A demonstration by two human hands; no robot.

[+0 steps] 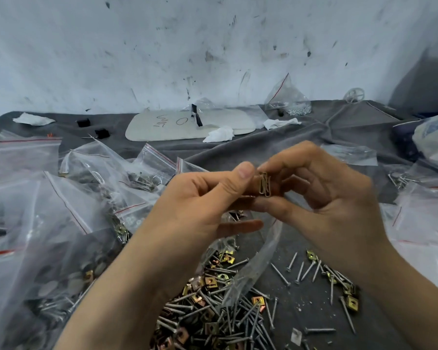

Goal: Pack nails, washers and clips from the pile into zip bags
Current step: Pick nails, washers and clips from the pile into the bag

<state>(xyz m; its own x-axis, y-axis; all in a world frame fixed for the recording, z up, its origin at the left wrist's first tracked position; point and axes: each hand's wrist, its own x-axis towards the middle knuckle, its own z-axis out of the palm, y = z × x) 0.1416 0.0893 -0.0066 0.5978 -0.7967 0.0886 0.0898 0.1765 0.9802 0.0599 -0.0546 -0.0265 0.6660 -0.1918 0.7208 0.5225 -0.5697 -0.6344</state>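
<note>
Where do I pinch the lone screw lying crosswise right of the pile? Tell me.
Pinch the lone screw mid-shank, coming from straight above: it lies flat on the cloth, apart from the other screws, with both long sides free.

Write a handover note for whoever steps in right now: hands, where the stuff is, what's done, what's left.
Both the left hand and right hand pinch a small stack of metal clips above the pile.
A clear zip bag hangs under the hands; which hand holds it is unclear.
Done: filled bags lie at left.
Left: bag these clips, then the rest of the pile.
</note>
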